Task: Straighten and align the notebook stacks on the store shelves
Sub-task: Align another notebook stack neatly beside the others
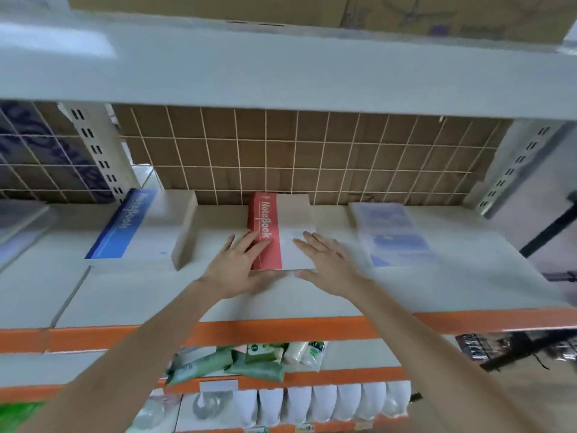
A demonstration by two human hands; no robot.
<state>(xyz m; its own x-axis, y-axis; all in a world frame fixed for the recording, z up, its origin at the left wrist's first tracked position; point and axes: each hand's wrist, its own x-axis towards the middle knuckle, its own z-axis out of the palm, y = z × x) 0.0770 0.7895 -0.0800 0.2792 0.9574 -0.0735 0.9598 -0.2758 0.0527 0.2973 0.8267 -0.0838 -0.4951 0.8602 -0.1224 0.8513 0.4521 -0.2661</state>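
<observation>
Your left hand (240, 264) lies flat on the red stack (274, 232), fingers straight and spread over its red strip, thumb by the front edge. Your right hand (324, 264) lies flat on the white part of the same cover, fingers straight too. Neither hand grabs anything; both just press down. It looks like you hold them flat so you can slide and square the whole pile at once, not lift it.

The red stack sits in the middle of the shelf (281, 301), back end near the wire grid (312, 151). It looks a little turned, so it probably needs a small twist to line up.

To the left, well apart, is the blue stack (134, 226), taller and slanted. To the right, near your right hand, is a flat wrapped pack (393, 232), too blurry to read.

Below the orange shelf edge (281, 331) you can see green packs (249, 364) and white bottles (327, 401).
</observation>
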